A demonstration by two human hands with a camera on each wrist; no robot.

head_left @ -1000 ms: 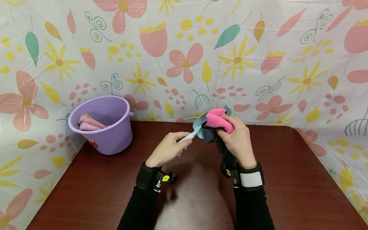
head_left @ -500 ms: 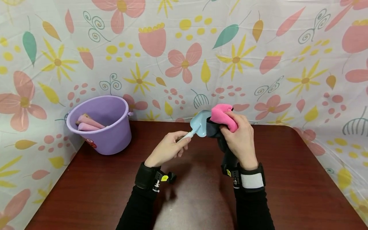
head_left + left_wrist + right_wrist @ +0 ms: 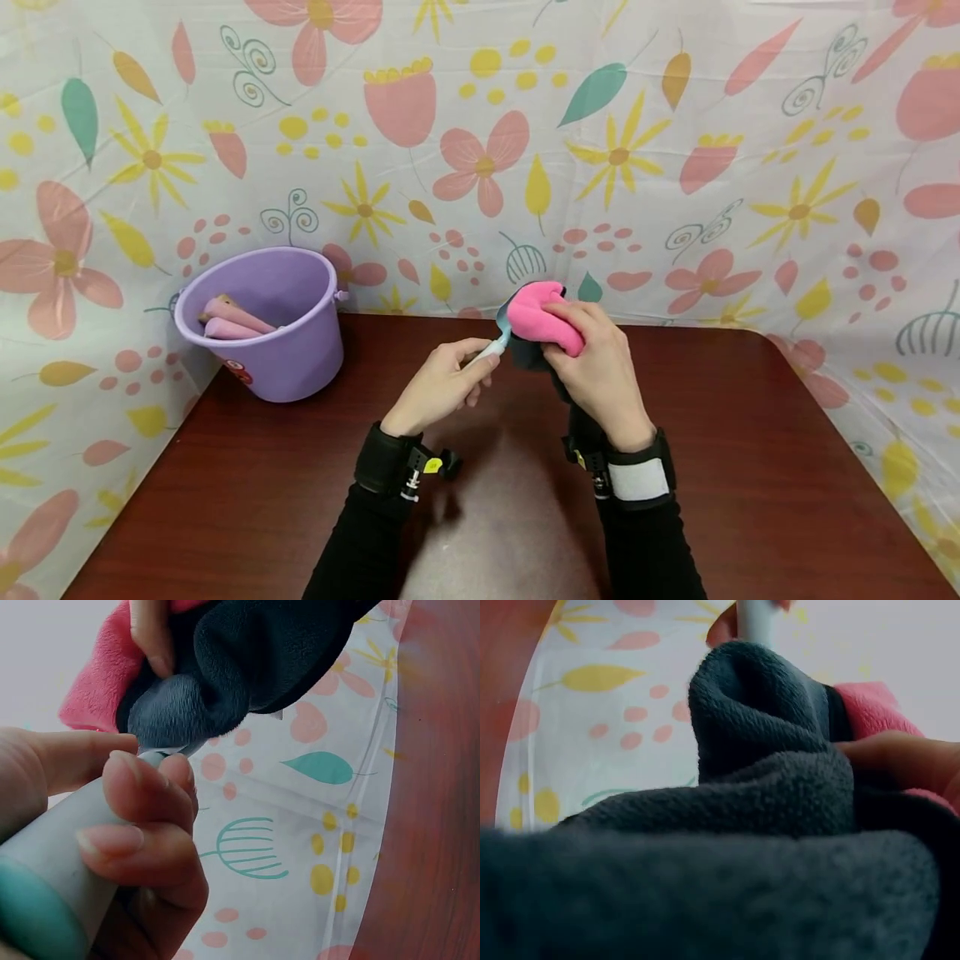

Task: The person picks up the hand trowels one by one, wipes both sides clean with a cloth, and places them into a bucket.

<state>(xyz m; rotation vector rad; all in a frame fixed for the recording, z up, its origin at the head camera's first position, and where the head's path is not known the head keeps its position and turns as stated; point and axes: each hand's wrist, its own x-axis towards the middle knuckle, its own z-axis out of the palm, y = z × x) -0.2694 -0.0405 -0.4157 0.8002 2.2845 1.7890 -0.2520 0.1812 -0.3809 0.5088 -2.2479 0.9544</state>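
Gripping a scoop (image 3: 501, 337) — left hand (image 3: 442, 385); right hand (image 3: 600, 375) presses cloth (image 3: 536, 321) on it.

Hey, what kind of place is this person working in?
Probably a staged tabletop set rather than a lived-in room: a dark wooden table walled in by a flower-print sheet, with only a purple toy bucket standing on it beside the hands.

Two hands are at work: the left hand (image 3: 442, 387) grips one pale scoop (image 3: 491, 350), the right hand (image 3: 596, 367) one pink-and-grey cloth (image 3: 536, 321). Left of them stands one purple bucket (image 3: 288, 354) holding perhaps three pink handles (image 3: 232, 321).
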